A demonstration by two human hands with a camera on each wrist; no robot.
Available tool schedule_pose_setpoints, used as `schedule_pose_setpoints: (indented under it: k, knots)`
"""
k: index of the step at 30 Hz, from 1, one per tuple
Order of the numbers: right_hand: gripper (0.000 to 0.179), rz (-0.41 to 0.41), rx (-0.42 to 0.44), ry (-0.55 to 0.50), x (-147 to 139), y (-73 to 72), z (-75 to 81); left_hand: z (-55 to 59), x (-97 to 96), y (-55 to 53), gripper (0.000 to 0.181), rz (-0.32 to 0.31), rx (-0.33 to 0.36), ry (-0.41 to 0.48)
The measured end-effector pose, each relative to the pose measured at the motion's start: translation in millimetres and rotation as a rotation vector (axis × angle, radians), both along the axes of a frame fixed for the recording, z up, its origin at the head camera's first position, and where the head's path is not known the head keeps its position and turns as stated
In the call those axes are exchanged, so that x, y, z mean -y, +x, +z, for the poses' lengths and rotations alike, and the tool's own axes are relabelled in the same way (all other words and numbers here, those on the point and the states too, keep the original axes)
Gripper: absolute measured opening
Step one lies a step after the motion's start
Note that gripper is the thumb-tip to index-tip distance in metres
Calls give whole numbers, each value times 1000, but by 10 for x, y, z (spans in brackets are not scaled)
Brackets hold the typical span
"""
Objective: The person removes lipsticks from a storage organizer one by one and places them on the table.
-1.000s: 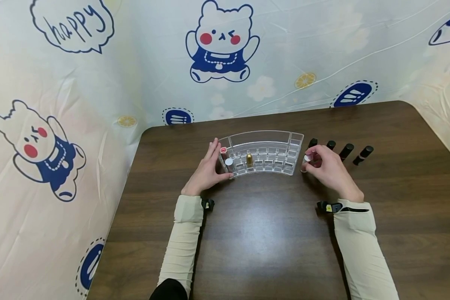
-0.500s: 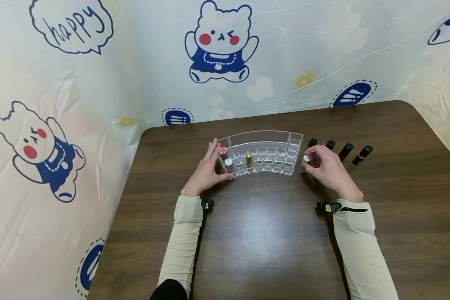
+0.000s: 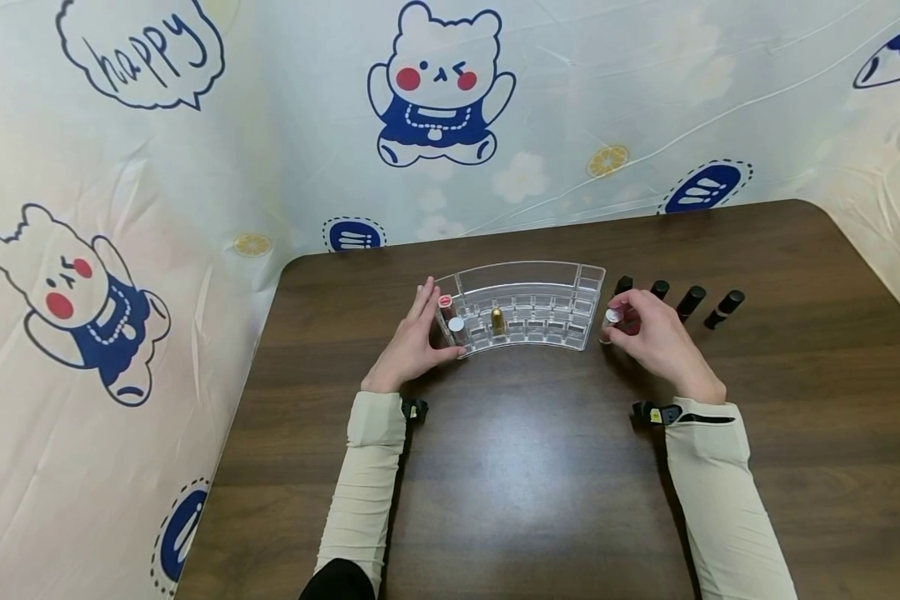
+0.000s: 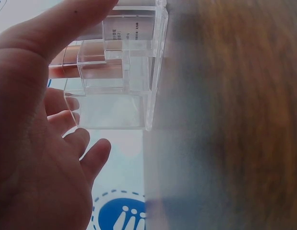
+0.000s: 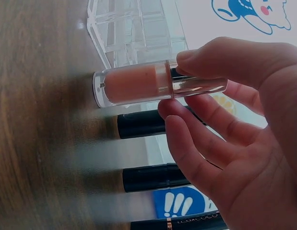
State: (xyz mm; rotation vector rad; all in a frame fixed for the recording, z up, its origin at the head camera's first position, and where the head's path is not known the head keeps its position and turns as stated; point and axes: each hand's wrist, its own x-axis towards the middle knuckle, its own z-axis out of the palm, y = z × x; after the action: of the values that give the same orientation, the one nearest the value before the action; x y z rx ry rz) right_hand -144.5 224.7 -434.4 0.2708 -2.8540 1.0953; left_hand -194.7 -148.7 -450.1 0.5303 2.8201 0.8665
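My right hand pinches a lip gloss tube by its shiny silver cap. The tube is clear with a peach-pink filling, and it stands upright right of the clear lipstick organizer. My left hand touches the organizer's left end, its fingers straight along the side and its thumb at the front corner. In the organizer's left slots stand a red-topped tube and a white-capped tube. A gold lipstick stands in a front slot further right.
Several black lipstick tubes, among them one black tube and the rightmost black tube, stand in a row right of the organizer on the brown wooden table. A patterned curtain hangs behind the table and on its left.
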Motion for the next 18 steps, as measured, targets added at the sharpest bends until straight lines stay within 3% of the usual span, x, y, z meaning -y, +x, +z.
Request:
schedule_pose_setpoints:
  k: [18]
  knots:
    - [34, 15, -13, -13, -12, 3, 12, -14, 8, -7, 110, 4, -1, -8]
